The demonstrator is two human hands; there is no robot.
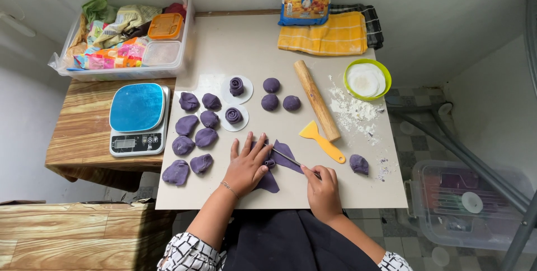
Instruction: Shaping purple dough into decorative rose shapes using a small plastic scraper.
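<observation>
1. At nine o'clock of the board stood a kitchen scale [138, 117] with a blue top, and beside it many purple dough lumps [195, 137] waited in rows.
2. The left hand [246, 166] lay flat on the rolled purple dough sheet [283, 153], fingers spread apart and pressing it down. I think this was good, because the soft sheet must not slide under the blade.
3. The thin knife [286, 157] pointed to about ten o'clock, and its tip touched the sheet just beside the left fingers. To cut well, it seemed wise to keep the fingertips away from the blade line and to draw gently.
4. The right hand [321, 184] was closed around the knife handle, fingers together.
5. At two o'clock lay a yellow scraper [321, 139], a wooden rolling pin [316, 100] and spilled flour [352, 111]. One more lump [359, 164] sat at three o'clock.
</observation>
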